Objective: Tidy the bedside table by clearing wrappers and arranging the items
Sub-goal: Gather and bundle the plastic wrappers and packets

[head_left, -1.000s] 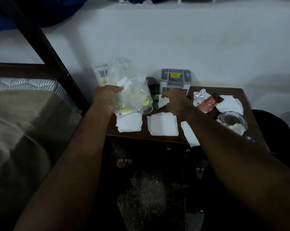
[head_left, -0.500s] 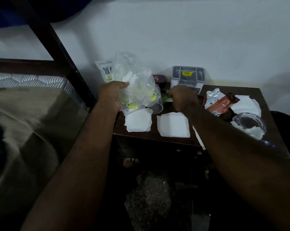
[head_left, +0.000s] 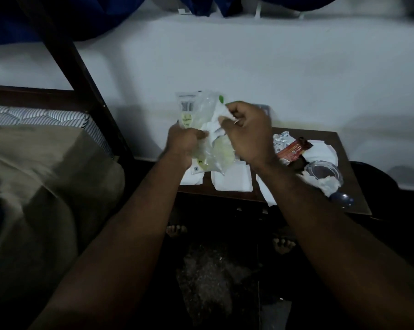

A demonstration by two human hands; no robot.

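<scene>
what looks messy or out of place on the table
The right side: a red wrapper and crumpled foil lie heaped together, a wadded tissue sits against the glass dish, and a napkin hangs over the table's front edge.

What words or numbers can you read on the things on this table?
No text can be read here.
White pouch: barcode and pale label, too blurred.
Red wrapper: printing, too blurred.
Clear bag: small stickers, too small.
Crumpled white wrapper: no writing shows.
</scene>
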